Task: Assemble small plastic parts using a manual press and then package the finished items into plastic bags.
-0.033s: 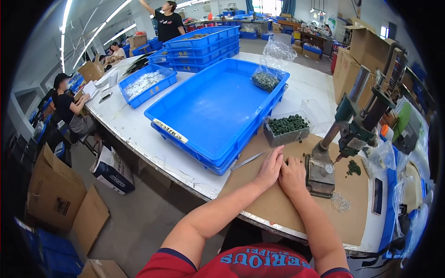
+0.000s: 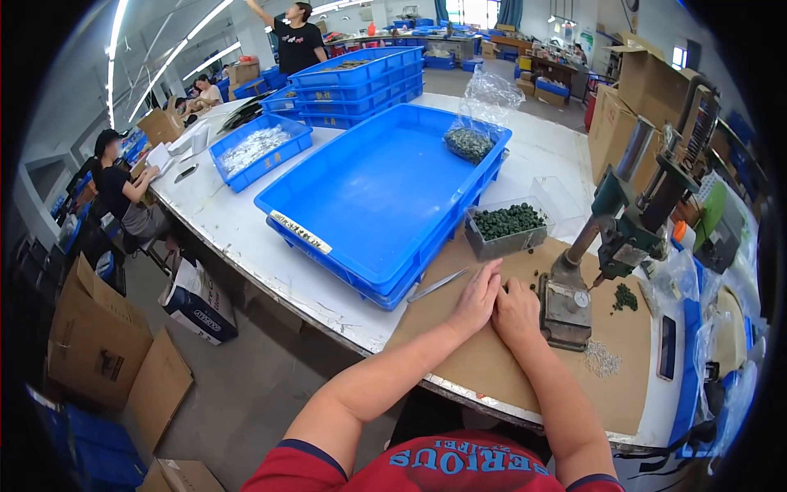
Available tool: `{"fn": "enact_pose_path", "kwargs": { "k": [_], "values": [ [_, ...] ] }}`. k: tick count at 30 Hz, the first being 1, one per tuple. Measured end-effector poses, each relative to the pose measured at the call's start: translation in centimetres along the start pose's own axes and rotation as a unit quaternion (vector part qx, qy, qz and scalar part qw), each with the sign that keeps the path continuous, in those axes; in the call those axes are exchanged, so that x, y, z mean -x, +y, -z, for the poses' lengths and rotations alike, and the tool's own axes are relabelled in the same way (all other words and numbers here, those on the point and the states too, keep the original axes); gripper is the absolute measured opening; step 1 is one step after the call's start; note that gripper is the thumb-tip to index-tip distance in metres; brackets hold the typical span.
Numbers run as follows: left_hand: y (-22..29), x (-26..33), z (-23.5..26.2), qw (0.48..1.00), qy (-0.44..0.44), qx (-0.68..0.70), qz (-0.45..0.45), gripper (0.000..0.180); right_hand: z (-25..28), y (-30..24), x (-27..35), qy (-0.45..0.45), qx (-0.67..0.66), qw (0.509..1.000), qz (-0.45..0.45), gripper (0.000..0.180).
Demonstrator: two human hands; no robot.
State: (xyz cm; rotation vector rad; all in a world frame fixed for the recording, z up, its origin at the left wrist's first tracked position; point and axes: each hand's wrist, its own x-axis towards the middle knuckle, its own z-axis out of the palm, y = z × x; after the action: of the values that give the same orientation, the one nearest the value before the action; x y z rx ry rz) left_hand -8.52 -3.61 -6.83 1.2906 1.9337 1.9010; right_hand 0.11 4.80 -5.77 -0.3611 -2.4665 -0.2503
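Observation:
My left hand (image 2: 476, 298) rests on the brown board (image 2: 447, 344), its fingers stretched out and together, their side against my right hand. With its fingers curled, my right hand (image 2: 516, 312) lies close beside it; whatever may be inside is hidden. To the left of both lies a slim silver pointed tool, like tweezers (image 2: 438, 284). Just right of my right hand stands a small green bench press (image 2: 567, 307) with a metal base and a round dial. Beyond my hands, a clear plastic box (image 2: 502, 248) holds many small dark green pieces (image 2: 510, 220).
A large blue tray (image 2: 352, 197) fills the table's middle, a bag of dark green pieces (image 2: 469, 144) in its far corner. Loose green pieces (image 2: 625, 298), small silvery parts (image 2: 602, 359) and a phone (image 2: 668, 348) lie right of the press. Stacked blue trays (image 2: 357, 86) stand farther back.

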Motion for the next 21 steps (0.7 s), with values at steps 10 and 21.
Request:
{"fn": "enact_pose_path", "kwargs": {
  "k": [10,21],
  "values": [
    [-0.8,0.0,-0.7,0.999,-0.005,0.013,0.032,0.037,-0.4,2.3,-1.0,-0.058,-0.085,0.992,-0.071,0.013],
    [0.9,-0.3,-0.4,0.997,-0.028,0.023,0.069,0.036,1.6,6.7,-14.0,0.034,-0.627,0.645,-0.436,0.014]
  ]
}}
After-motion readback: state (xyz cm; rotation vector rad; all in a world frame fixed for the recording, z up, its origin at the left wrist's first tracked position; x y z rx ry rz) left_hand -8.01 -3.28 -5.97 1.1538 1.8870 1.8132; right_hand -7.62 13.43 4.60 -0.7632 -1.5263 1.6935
